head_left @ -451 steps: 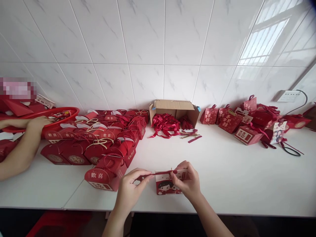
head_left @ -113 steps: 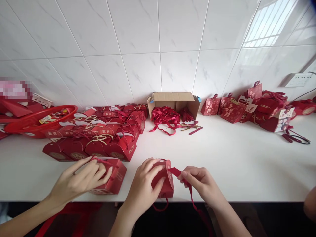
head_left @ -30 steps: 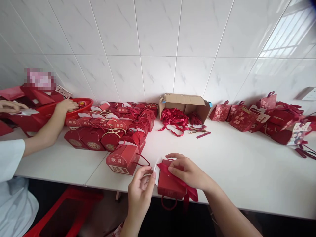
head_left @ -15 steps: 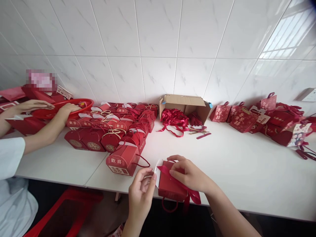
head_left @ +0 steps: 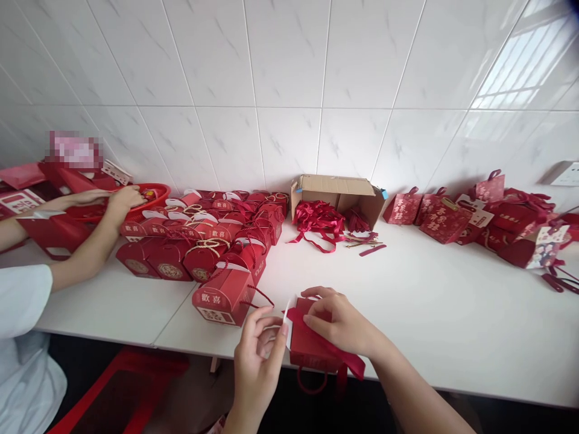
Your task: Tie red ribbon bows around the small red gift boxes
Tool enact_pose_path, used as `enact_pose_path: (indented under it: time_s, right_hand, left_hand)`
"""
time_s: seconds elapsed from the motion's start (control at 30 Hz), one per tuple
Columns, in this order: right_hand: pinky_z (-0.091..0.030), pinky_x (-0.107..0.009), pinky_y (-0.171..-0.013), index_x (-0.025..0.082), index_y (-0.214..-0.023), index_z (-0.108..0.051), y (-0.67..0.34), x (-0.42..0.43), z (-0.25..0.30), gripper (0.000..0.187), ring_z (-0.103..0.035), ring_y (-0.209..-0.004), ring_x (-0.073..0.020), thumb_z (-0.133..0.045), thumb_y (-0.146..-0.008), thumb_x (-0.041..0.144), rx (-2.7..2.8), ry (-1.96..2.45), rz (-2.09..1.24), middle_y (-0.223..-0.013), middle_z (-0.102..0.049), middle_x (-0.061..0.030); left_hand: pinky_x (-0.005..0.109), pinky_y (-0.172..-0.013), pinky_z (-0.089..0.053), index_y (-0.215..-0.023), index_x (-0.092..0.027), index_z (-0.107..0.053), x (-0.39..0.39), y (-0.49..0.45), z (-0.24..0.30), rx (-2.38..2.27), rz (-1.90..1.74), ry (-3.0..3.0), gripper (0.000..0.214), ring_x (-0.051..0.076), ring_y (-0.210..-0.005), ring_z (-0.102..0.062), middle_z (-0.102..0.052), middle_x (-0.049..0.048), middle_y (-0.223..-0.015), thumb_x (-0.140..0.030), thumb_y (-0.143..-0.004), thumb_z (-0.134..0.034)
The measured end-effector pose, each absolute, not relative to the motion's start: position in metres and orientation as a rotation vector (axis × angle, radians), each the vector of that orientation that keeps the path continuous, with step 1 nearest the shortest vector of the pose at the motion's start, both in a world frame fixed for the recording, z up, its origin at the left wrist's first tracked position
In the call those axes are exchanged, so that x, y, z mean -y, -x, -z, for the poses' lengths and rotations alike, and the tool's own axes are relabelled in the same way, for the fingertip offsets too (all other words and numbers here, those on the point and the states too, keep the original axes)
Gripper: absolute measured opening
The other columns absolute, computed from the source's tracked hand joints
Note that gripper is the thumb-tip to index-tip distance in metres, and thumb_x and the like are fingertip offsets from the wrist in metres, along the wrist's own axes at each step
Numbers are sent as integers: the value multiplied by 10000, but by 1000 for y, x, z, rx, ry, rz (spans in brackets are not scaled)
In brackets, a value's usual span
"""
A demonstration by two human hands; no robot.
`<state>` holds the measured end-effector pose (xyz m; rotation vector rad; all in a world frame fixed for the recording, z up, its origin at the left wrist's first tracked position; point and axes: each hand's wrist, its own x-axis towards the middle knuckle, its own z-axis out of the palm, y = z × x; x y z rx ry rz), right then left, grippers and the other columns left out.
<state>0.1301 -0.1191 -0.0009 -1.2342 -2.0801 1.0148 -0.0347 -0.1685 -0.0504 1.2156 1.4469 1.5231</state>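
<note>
A small red gift box [head_left: 308, 345] lies at the near edge of the white table [head_left: 434, 325], its cord handle hanging over the edge. My right hand [head_left: 340, 322] presses down on the box top and pins a red ribbon [head_left: 348, 360] that runs across it toward my wrist. My left hand [head_left: 261, 349] is just left of the box, fingers curled, thumb and forefinger pinching the box's white flap and the ribbon's left end [head_left: 288, 313].
Several finished red boxes [head_left: 203, 241] crowd the table's left half. An open cardboard box [head_left: 337, 196] spilling red ribbons lies at the back. More red bags [head_left: 474, 214] sit at the right. A co-worker's hand [head_left: 124, 198] reaches a red basket [head_left: 151, 193]. A red stool [head_left: 117, 392] stands below.
My left fingers have closed onto the flap and ribbon end at the box's left side. My right hand has stayed pressed on the box. The co-worker's hands have shifted at the basket.
</note>
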Motion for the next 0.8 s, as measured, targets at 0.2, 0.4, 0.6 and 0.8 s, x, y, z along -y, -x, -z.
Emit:
enact_pose_path:
  time_s: [0.2,0.4,0.6,0.8]
  right_hand:
    - [-324,-443,-967,192,-567,-637,-125,119,-1,271,-490,-1185,-264,-537,-813,247,2088,1258,-978,-1143,-635,-79]
    - [-333,-459,-978,192,-603,-653,-122,119,-2,311,-509,-1167,-261,-532,-851,337,2052,1246,-1006,-1142,-625,-90]
    - [-427,-379,-938,240,-985,-674,-144,124,13,316,-463,-1231,-253,-493,-876,475,1741,1209,-993,-1283,-528,-93]
    - [-472,-323,-778,221,-816,-655,-192,159,41,292,-596,-885,-219,-509,-874,467,1501,1304,-914,-863,-639,-55]
  left_hand:
    - [260,-659,-589,-1108,-195,-603,168,38,55,-1440,-1467,-1320,383,211,-825,-697,-709,81,-928,-366,-769,-652]
    - [274,-663,-595,-1025,-192,-685,169,46,57,-1445,-1319,-1470,305,236,-803,-713,-738,88,-954,-361,-775,-643]
    - [249,-654,-578,-1078,-219,-666,169,65,66,-1610,-1184,-1587,333,237,-902,-696,-719,87,-1055,-404,-819,-568]
    - [194,-444,-488,-1005,-226,-688,189,122,99,-2084,-959,-1600,389,184,-504,-662,-666,3,-556,-514,-771,-571]
